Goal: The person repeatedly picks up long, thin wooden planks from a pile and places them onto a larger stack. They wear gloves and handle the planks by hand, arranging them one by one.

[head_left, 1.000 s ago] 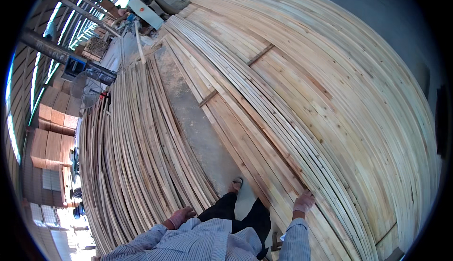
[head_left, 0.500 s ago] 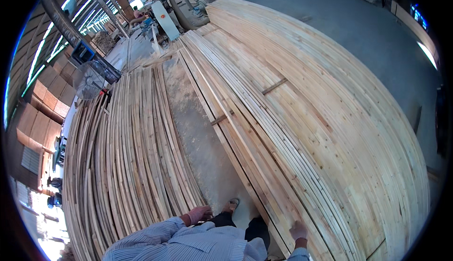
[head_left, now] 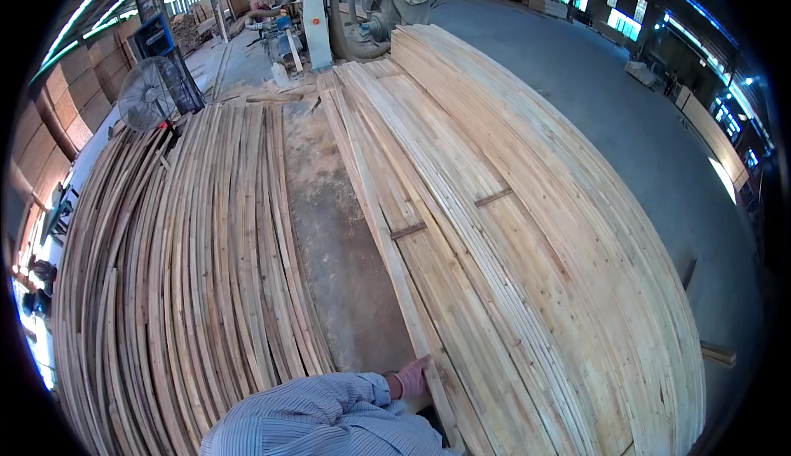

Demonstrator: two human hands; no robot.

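Note:
At the lower middle, my left hand (head_left: 412, 378), in a pinkish glove, is closed on the near part of a long pale wooden board (head_left: 401, 295). The thumb side lies along the board's edge. This board runs away from me along the left edge of a low stack of pale boards (head_left: 449, 324), at a slight angle to them. A striped sleeve covers my left arm. My right hand is out of view.
Rough wooden strips (head_left: 222, 258) lie in a wide pile on my left. A dusty floor aisle (head_left: 329, 291) runs between. A taller board stack (head_left: 560, 184) stands right. Far off are a fan (head_left: 148, 93), a machine with a white panel (head_left: 315, 32) and a person (head_left: 258, 3).
My left hand has moved right and taken hold of a board. That board now lies at the stack's left edge. My right hand, earlier on the boards, has left the view, which has turned.

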